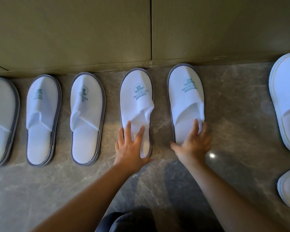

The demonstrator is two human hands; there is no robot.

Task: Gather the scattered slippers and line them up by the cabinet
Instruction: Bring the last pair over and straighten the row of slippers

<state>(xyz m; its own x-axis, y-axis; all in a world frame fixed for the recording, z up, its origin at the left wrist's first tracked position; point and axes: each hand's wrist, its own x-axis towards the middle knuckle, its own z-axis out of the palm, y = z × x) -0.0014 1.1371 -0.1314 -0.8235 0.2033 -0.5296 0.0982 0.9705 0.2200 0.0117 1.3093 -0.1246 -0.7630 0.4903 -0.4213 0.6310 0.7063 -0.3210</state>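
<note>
- Slippers, white with grey edging, stand in a row on the marble floor (233, 114), toes against the base of the cabinet (74, 39).
- 5 grey-edged slippers show: the far-left slipper (0, 118) is cut by the frame edge, then the second slipper (42, 118), the third slipper (87, 118), the fourth slipper (137, 101) and the fifth slipper (186, 97).
- Left hand (131, 146) lies flat on the heel of the fourth slipper, fingers straight and spread, thumb at the heel's rim.
- Right hand (193, 141) grips the heel end of the fifth slipper, fingers curled over its right edge, thumb on the floor at its left.
- 2 plain white slippers (286, 101) without grey edging lie at the right, apart from the row; the nearer one is cut off by the frame.
- Dark clothing (124, 221) shows at the bottom between the forearms.
</note>
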